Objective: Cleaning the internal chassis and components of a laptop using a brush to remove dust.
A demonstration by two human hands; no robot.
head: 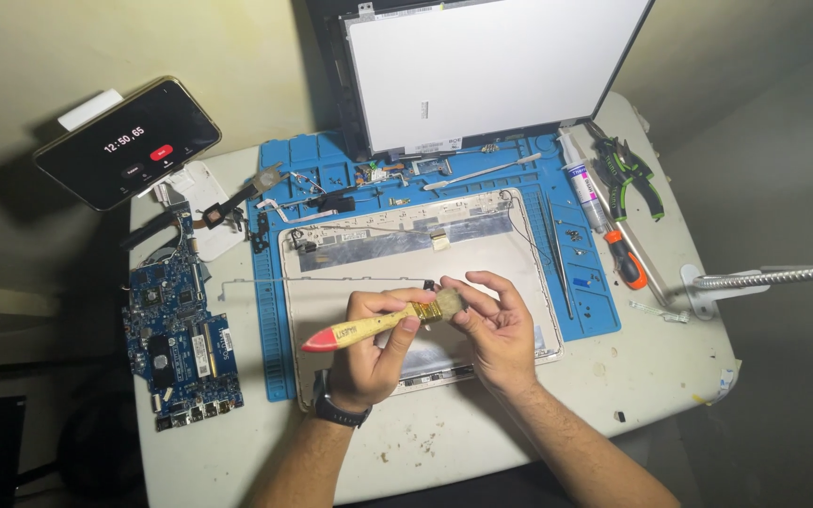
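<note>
The left hand (374, 343) is wrapped around the wooden handle of a brush (383, 323), fingers curled tight. The right hand (491, 325) pinches its pale bristles between thumb and fingertips. The brush lies almost level, red tip pointing left and slightly toward the person, bristles right, above an open laptop lid (331, 282) on a blue mat (275, 310). A white tube (581, 183) with a blue label lies to the right.
</note>
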